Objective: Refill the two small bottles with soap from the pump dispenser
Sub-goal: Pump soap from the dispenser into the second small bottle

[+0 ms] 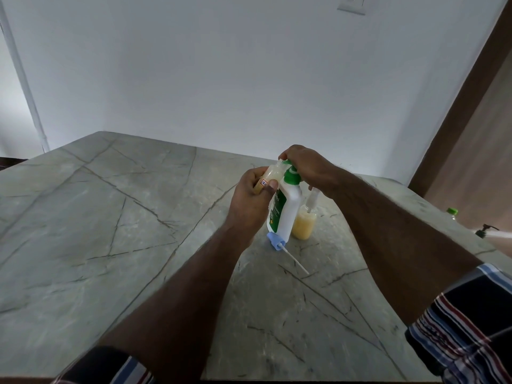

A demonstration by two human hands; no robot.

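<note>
left hand (253,194) is wrapped round a small bottle (270,176), held tilted with its mouth up against the green pump head (291,173) of the white dispenser (285,209). right hand (306,164) is curled over the pump head from above, gripping it. looks like the fill of bottle one is under way.

to do it well: keep the bottle mouth tight under the nozzle, press slow full strokes, hold the dispenser base planted so it doesn't skate. watch the level, the soap is thick and will lag.

a blue cap with dip tube (277,242) lies on the table at the dispenser's foot. second small bottle (304,221) stands just right of the dispenser, already holding yellow soap.

grey marble table (110,217), dark veins, hard and probably slick. plain white wall (221,79) behind, brown door frame (457,134) at right.
</note>
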